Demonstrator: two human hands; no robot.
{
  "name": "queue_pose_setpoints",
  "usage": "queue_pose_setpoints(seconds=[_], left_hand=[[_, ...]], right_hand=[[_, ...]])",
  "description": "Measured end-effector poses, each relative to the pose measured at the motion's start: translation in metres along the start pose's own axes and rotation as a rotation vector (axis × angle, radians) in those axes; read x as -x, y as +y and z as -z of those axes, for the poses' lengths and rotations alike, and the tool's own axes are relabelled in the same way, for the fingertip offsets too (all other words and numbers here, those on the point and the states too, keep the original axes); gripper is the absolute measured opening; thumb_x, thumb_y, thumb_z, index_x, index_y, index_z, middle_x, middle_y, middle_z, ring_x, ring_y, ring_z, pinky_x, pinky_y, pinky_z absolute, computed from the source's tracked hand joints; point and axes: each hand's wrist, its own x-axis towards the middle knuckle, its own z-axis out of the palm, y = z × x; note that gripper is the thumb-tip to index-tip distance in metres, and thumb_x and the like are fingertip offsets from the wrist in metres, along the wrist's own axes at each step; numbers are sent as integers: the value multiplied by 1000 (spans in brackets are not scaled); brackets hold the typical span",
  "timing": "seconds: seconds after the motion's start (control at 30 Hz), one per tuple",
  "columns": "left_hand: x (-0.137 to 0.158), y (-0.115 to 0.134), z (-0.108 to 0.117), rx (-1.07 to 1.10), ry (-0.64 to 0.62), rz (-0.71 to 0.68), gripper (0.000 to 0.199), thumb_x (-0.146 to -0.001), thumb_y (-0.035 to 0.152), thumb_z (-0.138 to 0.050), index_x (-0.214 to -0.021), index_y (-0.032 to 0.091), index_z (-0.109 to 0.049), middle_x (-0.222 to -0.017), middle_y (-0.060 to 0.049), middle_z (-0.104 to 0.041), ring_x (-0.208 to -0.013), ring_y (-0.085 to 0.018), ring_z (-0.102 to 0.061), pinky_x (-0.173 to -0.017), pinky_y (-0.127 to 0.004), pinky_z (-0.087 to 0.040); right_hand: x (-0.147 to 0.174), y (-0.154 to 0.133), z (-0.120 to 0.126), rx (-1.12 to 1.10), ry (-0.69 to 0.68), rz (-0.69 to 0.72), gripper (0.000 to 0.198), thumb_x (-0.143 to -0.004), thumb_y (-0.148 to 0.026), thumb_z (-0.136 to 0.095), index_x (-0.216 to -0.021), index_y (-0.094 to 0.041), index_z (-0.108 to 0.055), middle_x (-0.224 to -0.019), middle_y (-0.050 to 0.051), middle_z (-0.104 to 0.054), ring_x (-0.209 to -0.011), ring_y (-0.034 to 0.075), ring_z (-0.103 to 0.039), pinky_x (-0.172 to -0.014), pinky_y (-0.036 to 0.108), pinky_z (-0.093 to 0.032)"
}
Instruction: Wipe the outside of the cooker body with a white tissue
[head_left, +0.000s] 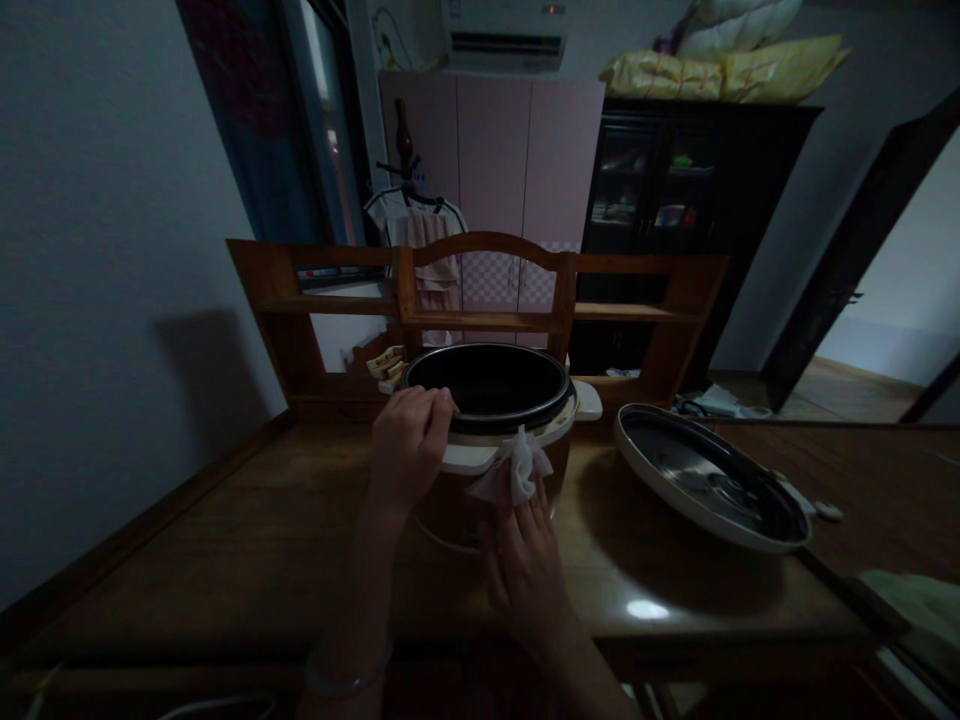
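The left hand gripped the cooker by its rim; the right hand held a tissue against its front. Tabletop stretched left to the wall; the lid lay near the right edge.

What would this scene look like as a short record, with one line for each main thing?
Left hand: curled at the near left rim of the pot
Right hand: holds a white tissue against the pot's front
Pot: uncovered, dark inside, pale handles
Lid: right of the pot, underside showing
Table: wooden, under pot and lid
Behind: wooden shelf
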Motion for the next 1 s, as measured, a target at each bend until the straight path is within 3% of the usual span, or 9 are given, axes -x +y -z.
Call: queue_pose_setpoints(seconds=[0.13,0.3,0.47,0.77,1.0], left_hand=[[0,0,-1,4,11,5,43,-100,38,-32,-72,22,-60,-75,-3,-62,-81,-18,-58,-81,-33,-41],[0,0,-1,-8,15,-4,42,-99,37,-33,-72,21,-61,-76,-3,-64,-81,-18,-58,-81,-34,-41],[0,-1,-1,-11,22,-11,41,-99,37,-34,-71,22,-60,-76,-3,-64,-81,-19,-59,-81,-34,-41],[0,2,1,13,7,1,41,-100,37,-33,-73,21,-60,-77,-3,-63,-82,-18,-58,-81,-34,-41],[0,1,1,-18,-7,-1,42,-100,38,-32,-73,22,-60,-76,-4,-63,-83,-19,-59,-81,-34,-41]], right_hand=[[13,1,-6,46,-36,102,69,-91,-11,-42,-155,-6,-15,-162,16,-19,-151,33,-10,-117,58,-31],[3,0,0,62,-141,278,52,-90,-14,-45,-141,-7,-45,-160,13,-27,-150,29,-17,-121,49,-27],[-17,-5,4,50,-103,299,47,-93,-15,-46,-139,-12,-49,-150,10,-46,-146,23,-30,-122,43,-26],[-3,0,1,65,-115,324,39,-86,-5,-44,-121,-11,-60,-159,8,-32,-149,23,-23,-121,45,-30],[9,7,2,54,-174,335,29,-83,-5,-49,-106,-15,-63,-159,7,-32,-148,22,-26,-120,45,-32]])
